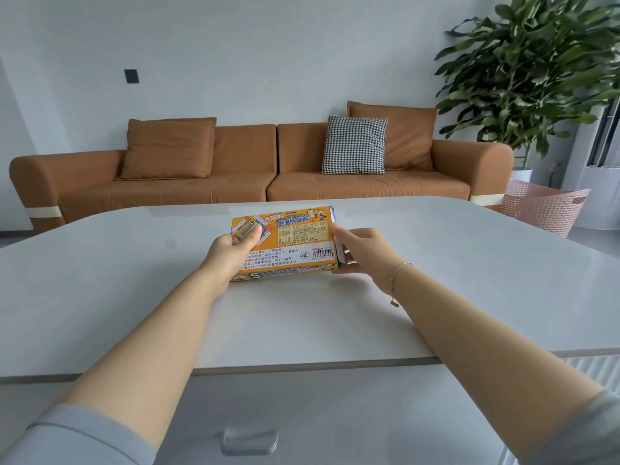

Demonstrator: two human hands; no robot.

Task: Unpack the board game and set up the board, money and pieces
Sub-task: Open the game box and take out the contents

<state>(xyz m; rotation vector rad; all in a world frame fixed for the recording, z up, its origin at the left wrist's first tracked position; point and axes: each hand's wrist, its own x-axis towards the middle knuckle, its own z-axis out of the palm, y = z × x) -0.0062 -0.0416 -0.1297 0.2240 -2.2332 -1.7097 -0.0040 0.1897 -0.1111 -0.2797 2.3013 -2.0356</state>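
Observation:
An orange board game box with printed text and a barcode rests in the middle of the white table, its back face tilted up toward me. My left hand grips the box's left end, thumb on top. My right hand holds the right end, fingers curled around a white flap there. The box looks closed apart from that flap; its contents are hidden.
An orange sofa with cushions stands behind the table. A large potted plant and a pink mesh basket are at the right. A drawer handle shows below the table's near edge.

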